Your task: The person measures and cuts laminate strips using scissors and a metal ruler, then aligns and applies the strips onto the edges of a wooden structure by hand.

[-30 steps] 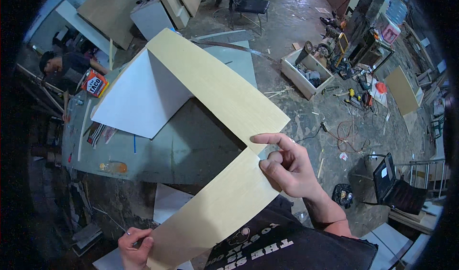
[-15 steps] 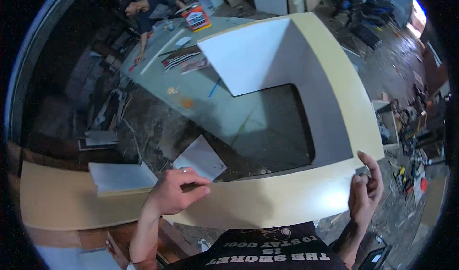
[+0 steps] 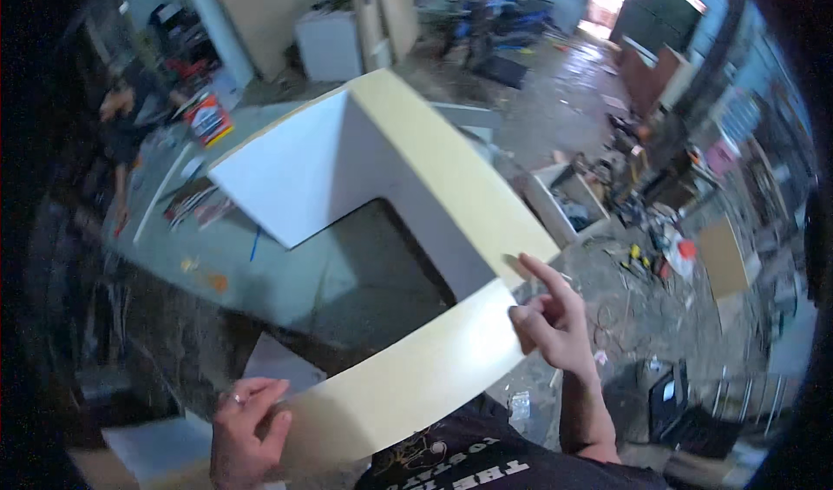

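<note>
In front of me stands a three-sided frame of wide boards with cream edges. Its far board (image 3: 286, 173) has a white inner face, and the side board (image 3: 460, 190) on the right is grey inside. The near board (image 3: 408, 377) runs across in front of my body and meets the side board at the right corner. My left hand (image 3: 247, 429) grips the near board's left end, fingers above and thumb apart from them. My right hand (image 3: 555, 321) holds the corner, its index finger stretched onto the side board and its thumb against the near board's end.
Under the frame lies a pale green tabletop (image 3: 347, 269), with a red and white can (image 3: 208, 120) at its far left. A person (image 3: 121, 125) reaches onto it there. White panels (image 3: 160, 447) lie at lower left. Tools and an open drawer-like box (image 3: 568, 203) litter the floor at right.
My view has swung to the right, so the frame and both hands appear further left. My hands stay at the near board's two ends.
</note>
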The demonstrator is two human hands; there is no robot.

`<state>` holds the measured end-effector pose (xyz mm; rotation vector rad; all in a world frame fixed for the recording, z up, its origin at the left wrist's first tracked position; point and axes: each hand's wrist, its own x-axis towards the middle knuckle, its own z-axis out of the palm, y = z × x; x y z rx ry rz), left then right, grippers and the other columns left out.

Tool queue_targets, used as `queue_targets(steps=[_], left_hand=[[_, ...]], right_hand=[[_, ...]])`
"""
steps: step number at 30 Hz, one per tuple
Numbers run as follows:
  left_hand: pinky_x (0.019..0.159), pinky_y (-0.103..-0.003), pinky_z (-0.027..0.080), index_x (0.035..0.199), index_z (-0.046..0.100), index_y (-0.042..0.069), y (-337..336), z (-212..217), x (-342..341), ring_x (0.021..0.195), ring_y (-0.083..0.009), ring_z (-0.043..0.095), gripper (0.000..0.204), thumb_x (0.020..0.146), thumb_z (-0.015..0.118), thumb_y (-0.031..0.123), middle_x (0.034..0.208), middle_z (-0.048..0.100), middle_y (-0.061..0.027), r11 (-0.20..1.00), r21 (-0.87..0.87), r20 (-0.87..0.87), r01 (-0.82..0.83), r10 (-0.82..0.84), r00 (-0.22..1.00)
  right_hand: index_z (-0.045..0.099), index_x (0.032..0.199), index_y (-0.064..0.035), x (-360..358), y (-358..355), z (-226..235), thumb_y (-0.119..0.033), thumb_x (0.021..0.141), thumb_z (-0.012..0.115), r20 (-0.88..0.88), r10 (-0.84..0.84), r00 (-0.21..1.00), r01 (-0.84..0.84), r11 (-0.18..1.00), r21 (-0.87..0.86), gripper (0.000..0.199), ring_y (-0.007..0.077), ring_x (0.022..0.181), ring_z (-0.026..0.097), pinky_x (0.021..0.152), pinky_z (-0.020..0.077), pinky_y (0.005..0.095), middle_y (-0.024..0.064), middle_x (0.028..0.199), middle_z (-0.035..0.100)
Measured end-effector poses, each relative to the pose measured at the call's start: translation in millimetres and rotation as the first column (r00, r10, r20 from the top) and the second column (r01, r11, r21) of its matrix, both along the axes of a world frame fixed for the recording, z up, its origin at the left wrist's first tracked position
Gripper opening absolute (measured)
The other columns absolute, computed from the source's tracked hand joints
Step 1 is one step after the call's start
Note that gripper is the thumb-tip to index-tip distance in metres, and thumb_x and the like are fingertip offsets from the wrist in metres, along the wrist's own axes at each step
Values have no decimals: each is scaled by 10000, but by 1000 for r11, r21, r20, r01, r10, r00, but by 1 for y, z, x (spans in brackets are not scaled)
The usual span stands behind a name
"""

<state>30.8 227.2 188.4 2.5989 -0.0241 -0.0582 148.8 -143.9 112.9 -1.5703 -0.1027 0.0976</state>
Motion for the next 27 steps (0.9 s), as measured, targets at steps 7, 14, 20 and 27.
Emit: queue_targets(steps=[7,14,20,27], left_hand=[[1041,-481,461,1304,634,-56,-32,1,30,1248,-394,590,413,981,626,199,1344,628,-204,800,360,197,480,-567,800],[1084,-481,406,1344,601,24,-117,-10,89,1324,-335,526,651,932,615,527,1411,569,-197,534,478,67,698,-814,577],[1059,-460,447,1345,568,-54,-177,-8,122,1304,-326,538,797,874,661,581,1427,552,-209,547,479,51,687,-798,600],[1023,-411,484,1313,584,-74,-199,-17,124,1260,-315,561,760,860,716,522,1401,565,-205,611,514,77,602,-732,677]], right_hand=[[474,1507,-74,5,-45,-6,-74,905,708,297,-118,948,175,969,-172,646,60,695,598,636,493,240,15,809,670],[621,1329,-53,43,-75,-10,-146,918,708,411,-352,841,450,877,-170,431,134,1003,640,822,518,296,101,1112,683],[590,1377,-42,87,-61,-30,-195,917,700,308,-195,931,241,963,-117,498,205,1092,648,925,510,348,129,1192,689],[570,1385,27,104,-64,-47,-112,942,635,187,-32,982,-11,974,227,469,161,1080,647,928,511,327,127,1180,705]])
